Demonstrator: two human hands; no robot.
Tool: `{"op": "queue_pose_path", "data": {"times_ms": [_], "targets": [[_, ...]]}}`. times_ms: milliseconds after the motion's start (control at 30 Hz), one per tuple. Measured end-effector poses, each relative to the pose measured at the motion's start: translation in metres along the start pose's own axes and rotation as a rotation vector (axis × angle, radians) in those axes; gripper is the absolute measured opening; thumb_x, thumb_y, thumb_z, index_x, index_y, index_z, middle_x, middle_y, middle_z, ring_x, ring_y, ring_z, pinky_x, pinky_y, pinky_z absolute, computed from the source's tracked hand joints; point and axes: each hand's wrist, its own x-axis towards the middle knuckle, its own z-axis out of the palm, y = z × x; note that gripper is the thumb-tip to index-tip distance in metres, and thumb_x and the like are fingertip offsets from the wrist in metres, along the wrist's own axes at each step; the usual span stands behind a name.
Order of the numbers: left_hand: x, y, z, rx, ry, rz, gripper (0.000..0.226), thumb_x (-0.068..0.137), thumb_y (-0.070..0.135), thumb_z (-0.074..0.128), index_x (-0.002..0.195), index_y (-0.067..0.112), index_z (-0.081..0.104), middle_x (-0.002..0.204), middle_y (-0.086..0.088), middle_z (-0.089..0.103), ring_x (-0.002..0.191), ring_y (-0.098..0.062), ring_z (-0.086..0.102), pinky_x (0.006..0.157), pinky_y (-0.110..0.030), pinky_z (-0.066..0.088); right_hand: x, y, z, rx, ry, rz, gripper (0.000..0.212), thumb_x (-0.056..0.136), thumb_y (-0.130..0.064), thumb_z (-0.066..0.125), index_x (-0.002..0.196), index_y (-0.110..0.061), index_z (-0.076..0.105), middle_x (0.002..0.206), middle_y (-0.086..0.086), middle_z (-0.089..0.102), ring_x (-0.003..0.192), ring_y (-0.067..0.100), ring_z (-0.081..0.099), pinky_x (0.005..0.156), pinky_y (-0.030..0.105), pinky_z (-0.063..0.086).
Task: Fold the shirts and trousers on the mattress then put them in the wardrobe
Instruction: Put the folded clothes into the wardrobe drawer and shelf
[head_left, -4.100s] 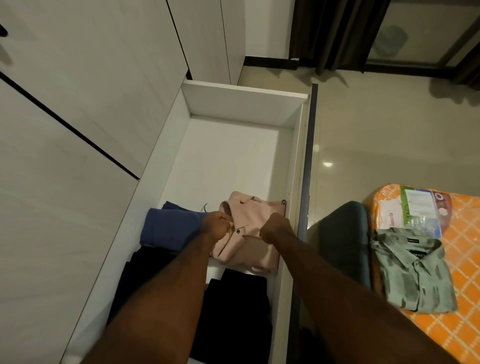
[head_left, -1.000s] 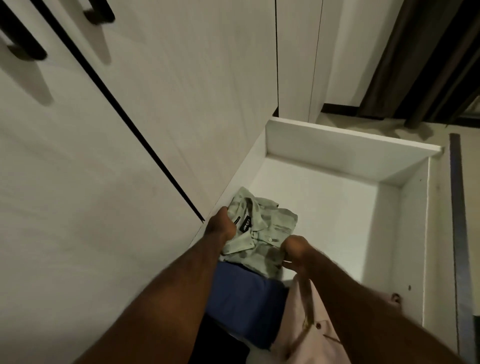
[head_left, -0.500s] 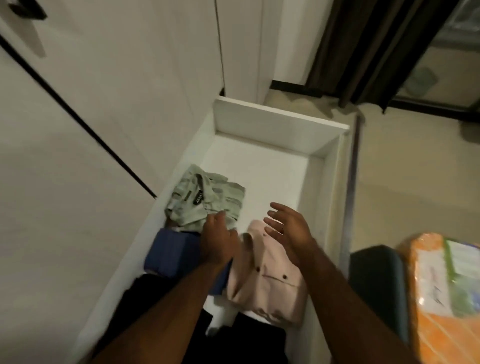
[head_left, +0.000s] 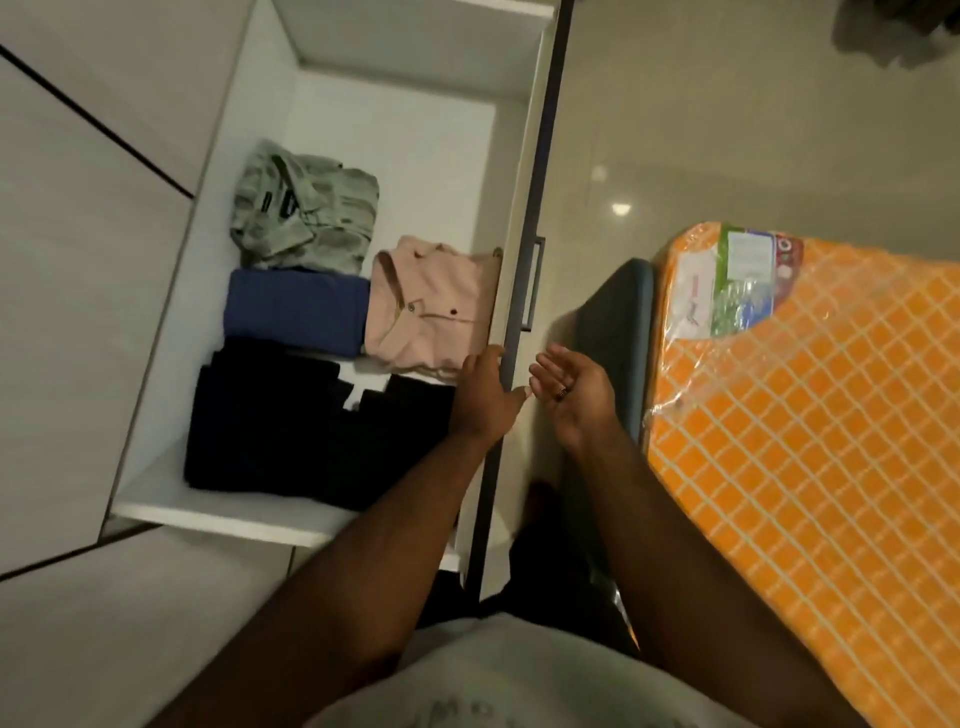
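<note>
White drawer (head_left: 522, 197) open, both hands at its front rim, holding nothing.

Lays the left hand (head_left: 480, 400) back-up at the rim, fingers (head_left: 485, 361) straight and close together, thumb across the edge, just beside the pink shirt (head_left: 431, 306). Turns the right hand (head_left: 571, 395) palm-up outside the drawer, fingers loosely spread. Shows the green shirt (head_left: 306, 208), blue garment (head_left: 293, 317) and black trousers (head_left: 275, 421) folded inside, with bare drawer bottom beyond the green shirt. Leaves a strip of floor (head_left: 727, 130) between drawer front and orange mattress (head_left: 810, 415).

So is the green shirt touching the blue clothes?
Touching. The head view shows the green shirt lying right against the blue clothes, with no white drawer floor showing between them.
</note>
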Motion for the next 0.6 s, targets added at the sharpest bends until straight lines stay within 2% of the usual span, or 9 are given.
{"op": "queue_pose_path", "data": {"times_ms": [100,267,367,467,600], "targets": [[-0.018,-0.001,0.003,0.21,0.042,-0.002,0.066,0.083,0.017,0.082,0.139,0.021,0.047,0.135,-0.01,0.05,0.115,-0.028,0.059,0.093,-0.042,0.057,-0.012,0.015,-0.014,-0.006,-0.041,0.129,0.036,0.101,-0.03,0.057,0.127,-0.009,0.067,0.129,0.012,0.069,0.118,0.029,0.066,0.102,0.043,0.053],[-0.033,-0.001,0.002,0.496,0.119,0.017,0.062,0.082,0.035,0.081,0.131,0.021,0.044,0.128,-0.01,0.052,0.106,-0.027,0.061,0.081,-0.04,0.058,-0.029,0.035,-0.025,-0.082,-0.159,0.235,0.043,0.098,-0.04,0.059,0.125,-0.006,0.068,0.124,0.009,0.071,0.12,0.031,0.064,0.11,0.048,0.046],[-0.033,0.002,0.004,0.553,0.13,0.014,0.067,0.081,0.035,0.082,0.135,0.021,0.044,0.13,-0.01,0.051,0.109,-0.026,0.059,0.085,-0.037,0.056,-0.036,0.044,-0.027,-0.151,-0.21,0.289,0.047,0.101,-0.043,0.054,0.131,-0.008,0.064,0.128,0.011,0.07,0.122,0.028,0.062,0.114,0.047,0.041],[-0.031,0.003,0.004,0.607,0.148,0.036,0.075,0.08,0.031,0.081,0.141,0.03,0.039,0.135,-0.009,0.047,0.115,-0.027,0.054,0.09,-0.038,0.052,-0.042,0.053,-0.026,-0.207,-0.237,0.349,0.051,0.103,-0.05,0.046,0.137,-0.014,0.06,0.131,0.008,0.068,0.125,0.025,0.059,0.12,0.046,0.034],[-0.031,0.003,-0.001,0.712,0.101,0.09,0.074,0.085,0.035,0.077,0.148,0.037,0.04,0.154,-0.011,0.033,0.136,-0.032,0.037,0.104,-0.044,0.043,-0.049,0.063,-0.012,-0.228,-0.267,0.354,0.064,0.104,-0.061,0.034,0.144,-0.015,0.055,0.138,0.004,0.065,0.135,0.024,0.052,0.124,0.045,0.027]]}}
